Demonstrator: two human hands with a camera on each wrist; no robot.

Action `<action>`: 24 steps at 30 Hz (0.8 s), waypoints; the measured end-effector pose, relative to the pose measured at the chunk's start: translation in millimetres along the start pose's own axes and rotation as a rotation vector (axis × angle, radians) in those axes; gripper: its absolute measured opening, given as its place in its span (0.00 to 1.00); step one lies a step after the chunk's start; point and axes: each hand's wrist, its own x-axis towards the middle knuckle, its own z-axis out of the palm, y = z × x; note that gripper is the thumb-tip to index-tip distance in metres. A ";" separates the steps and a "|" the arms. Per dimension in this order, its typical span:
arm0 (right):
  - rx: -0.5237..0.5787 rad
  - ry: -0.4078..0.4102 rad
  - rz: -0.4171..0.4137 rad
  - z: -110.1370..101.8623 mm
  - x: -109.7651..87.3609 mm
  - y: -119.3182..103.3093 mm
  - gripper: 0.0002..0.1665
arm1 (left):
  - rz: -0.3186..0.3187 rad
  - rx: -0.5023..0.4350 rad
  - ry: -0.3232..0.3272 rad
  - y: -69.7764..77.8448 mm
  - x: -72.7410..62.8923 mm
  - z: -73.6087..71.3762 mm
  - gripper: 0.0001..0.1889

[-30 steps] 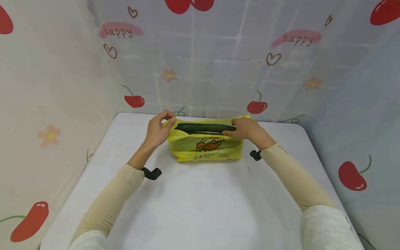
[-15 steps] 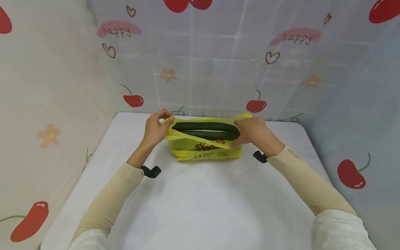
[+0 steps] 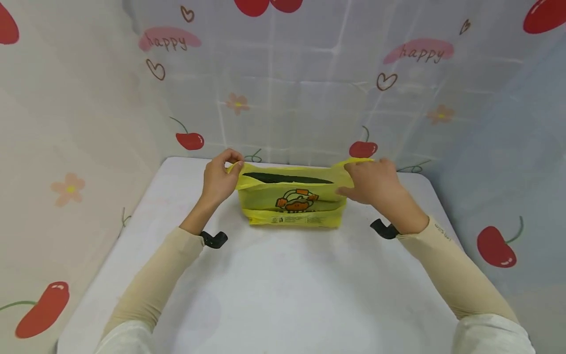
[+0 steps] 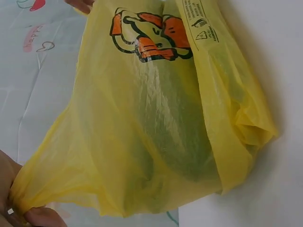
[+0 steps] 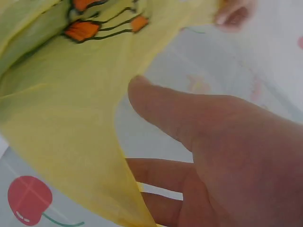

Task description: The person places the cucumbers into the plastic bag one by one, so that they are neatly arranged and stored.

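A yellow plastic bag with an orange cartoon print stands on the white table, a dark green cucumber showing through its narrowed mouth. My left hand pinches the bag's upper left corner between thumb and fingers; in the left wrist view the film gathers into creases at that grip. At the upper right corner is my right hand. Its thumb stands away from the film in the right wrist view, while the other fingers reach behind the bag's edge. The cucumber's lower side is hidden by the bag.
A white table spreads in front of the bag. Behind it hangs a pale curtain printed with cherries, hearts and flowers. Black wrist cameras sit under the left wrist and right wrist.
My right hand has moved from inside the bag's mouth outward to the right corner, drawing that corner out. Two cucumbers showed half a second ago; the front film now covers most of them.
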 end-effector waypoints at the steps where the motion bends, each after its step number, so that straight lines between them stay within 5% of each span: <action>1: 0.002 0.019 0.001 0.0 -2.0 -1.5 0.45 | 0.000 0.008 -0.006 -1.8 -0.1 0.9 0.06; 6: 0.042 0.137 -0.053 13.5 -1.9 0.4 0.34 | -0.012 -0.011 -0.046 -11.3 -2.3 5.1 0.07; 13: 0.158 0.300 -0.139 63.6 -8.9 3.1 0.28 | -0.001 -0.015 -0.144 -20.6 -18.5 13.4 0.12; 21: 0.302 0.763 -0.288 90.2 -25.8 8.4 0.22 | 0.005 -0.060 -0.079 -25.1 -32.4 -6.7 0.15; 24: 0.408 0.885 -0.259 98.6 -30.5 15.5 0.20 | 0.013 -0.025 -0.045 -34.1 -38.4 -17.4 0.17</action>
